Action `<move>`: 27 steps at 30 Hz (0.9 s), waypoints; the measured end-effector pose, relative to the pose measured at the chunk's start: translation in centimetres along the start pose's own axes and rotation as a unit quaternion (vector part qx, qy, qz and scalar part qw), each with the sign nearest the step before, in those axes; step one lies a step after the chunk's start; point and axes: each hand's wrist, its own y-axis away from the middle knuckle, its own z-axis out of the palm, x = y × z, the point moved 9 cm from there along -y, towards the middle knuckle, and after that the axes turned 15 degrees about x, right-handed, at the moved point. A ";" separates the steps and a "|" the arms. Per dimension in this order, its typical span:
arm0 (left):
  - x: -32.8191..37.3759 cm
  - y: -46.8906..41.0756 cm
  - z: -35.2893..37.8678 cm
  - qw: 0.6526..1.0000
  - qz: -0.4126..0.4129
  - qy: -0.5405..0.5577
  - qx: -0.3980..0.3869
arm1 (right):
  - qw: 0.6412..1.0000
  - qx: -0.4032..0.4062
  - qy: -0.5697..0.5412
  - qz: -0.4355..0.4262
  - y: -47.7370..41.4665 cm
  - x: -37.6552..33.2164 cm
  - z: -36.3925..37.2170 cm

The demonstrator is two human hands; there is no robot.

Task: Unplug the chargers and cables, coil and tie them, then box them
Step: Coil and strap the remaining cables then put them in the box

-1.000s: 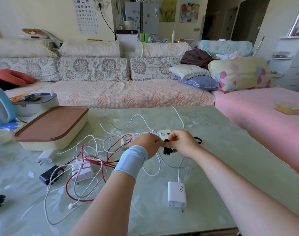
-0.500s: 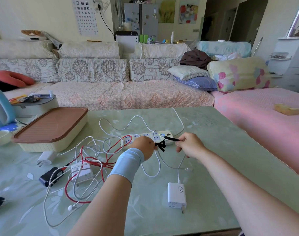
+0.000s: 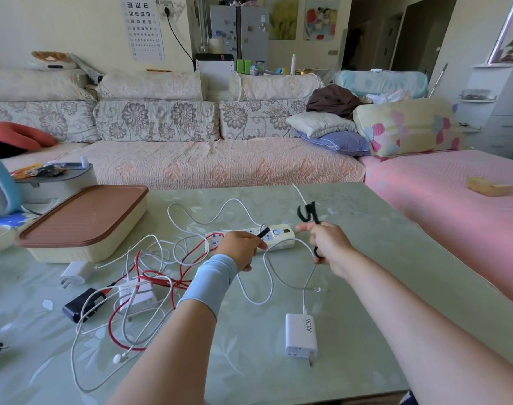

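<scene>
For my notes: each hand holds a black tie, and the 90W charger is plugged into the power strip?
No: in the head view the 90W charger lies unplugged, apart from the power strip. Left hand and right hand do hold black ties.

Floral sofa (image 3: 161, 121) along cream wall (image 3: 74, 24), eye chart (image 3: 142, 24); pink bed (image 3: 454, 206) rt; daylit.

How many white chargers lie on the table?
3. One white charger lies before the lidded box, a second charger sits in the cable tangle, the 90W charger nearest the camera. The tangle may hide more.
</scene>
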 end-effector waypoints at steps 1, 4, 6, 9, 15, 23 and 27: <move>0.1 0.2 0.5 1.000 0.000 0.008 -0.012 | 0.999 -0.032 0.000 0.000 0.4 -0.1 0.7; 0.6 0.5 1.5 0.999 0.025 0.005 -0.023 | 0.998 -0.053 0.015 0.008 0.4 0.4 1.5; 0.7 0.8 1.9 0.999 0.033 0.006 -0.035 | 0.999 -0.020 0.040 -0.005 -0.9 0.8 0.6; 0.8 1.1 2.5 0.998 0.028 0.028 -0.050 | 0.980 0.047 0.178 -0.080 -3.3 1.0 -1.9; 1.5 1.7 4.5 0.990 0.025 0.091 -0.102 | 0.866 0.025 0.469 -0.172 -5.2 3.2 -3.2; 0.6 1.1 4.3 0.953 -0.064 0.269 -0.121 | 0.873 0.061 0.383 -0.297 -2.8 -1.4 -2.3; 1.4 1.3 3.9 0.936 -0.066 0.331 -0.103 | 0.962 -0.102 0.138 -0.212 1.7 -3.3 1.1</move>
